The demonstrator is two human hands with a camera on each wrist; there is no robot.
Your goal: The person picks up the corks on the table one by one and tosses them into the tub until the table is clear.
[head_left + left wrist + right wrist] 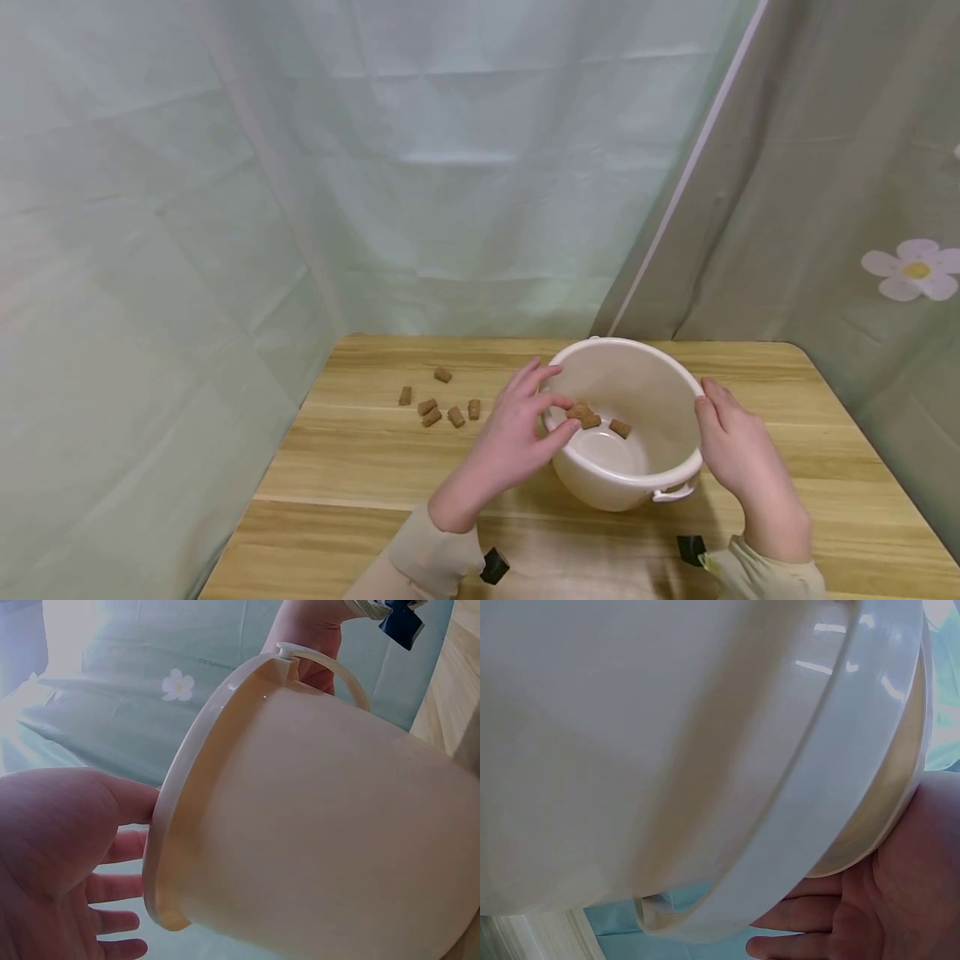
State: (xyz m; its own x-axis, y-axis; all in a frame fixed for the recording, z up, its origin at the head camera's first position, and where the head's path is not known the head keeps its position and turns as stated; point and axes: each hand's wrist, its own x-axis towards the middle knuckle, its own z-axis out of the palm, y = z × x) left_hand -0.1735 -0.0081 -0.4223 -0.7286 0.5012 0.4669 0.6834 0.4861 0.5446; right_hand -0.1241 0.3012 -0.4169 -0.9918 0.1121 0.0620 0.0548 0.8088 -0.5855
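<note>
A cream-white bucket (626, 492) stands on the wooden table, with its carrying handle (673, 493) hanging on the near side. My left hand (517, 425) reaches over the left part of the rim, thumb and index finger curved toward each other, the other fingers spread. Between these two fingertips shows a brown cork (579, 410), which they pinch. Further corks (620, 428) lie inside the bucket. At the right side my right hand (738, 442) grips the rim. In the left wrist view the bucket wall (300, 810) hides the left fingertips' inner side.
Several loose corks (455, 416) lie scattered on the table (360, 483) left of the bucket. Pale green curtains (487, 192) hang behind the table and along both its sides, the right one with a white flower (915, 270).
</note>
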